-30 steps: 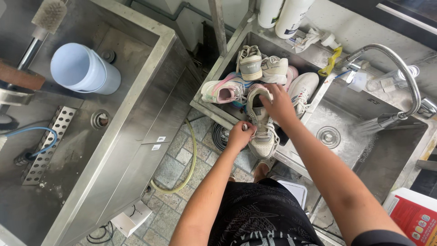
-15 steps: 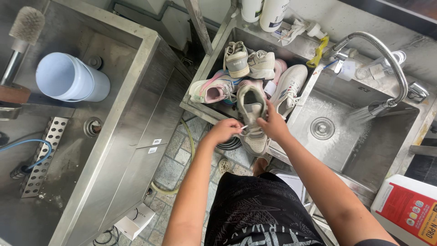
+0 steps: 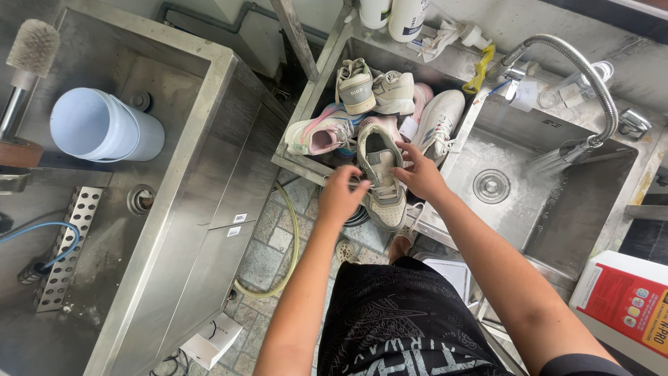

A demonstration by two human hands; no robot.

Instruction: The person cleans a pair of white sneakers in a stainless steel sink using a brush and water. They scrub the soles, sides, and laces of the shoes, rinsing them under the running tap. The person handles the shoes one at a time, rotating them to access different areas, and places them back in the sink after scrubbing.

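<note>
A beige and white sneaker (image 3: pixel 379 174) is held over the front rim of a steel sink basin (image 3: pixel 296 161) filled with several other sneakers. My left hand (image 3: pixel 342 197) grips its left side near the toe. My right hand (image 3: pixel 417 174) holds its right side by the tongue and laces. A pink and white sneaker (image 3: pixel 316 134) lies just left of it, and a white sneaker (image 3: pixel 440 124) just right. Two more shoes (image 3: pixel 372 87) sit at the back of the basin.
Right of the shoes is a second basin with a drain (image 3: pixel 491 186), and a flexible faucet (image 3: pixel 591 90) sprays water into it. At left is another steel sink holding a pale blue bucket (image 3: pixel 104 127) and a brush (image 3: pixel 28 56). A red and white box (image 3: pixel 623 299) stands at right. A hose (image 3: pixel 289 257) lies on the tiled floor.
The beige sneaker has been turned so that its opening faces up and drawn toward the basin's front rim. Both hands have shifted along its sides. The view has moved closer.
</note>
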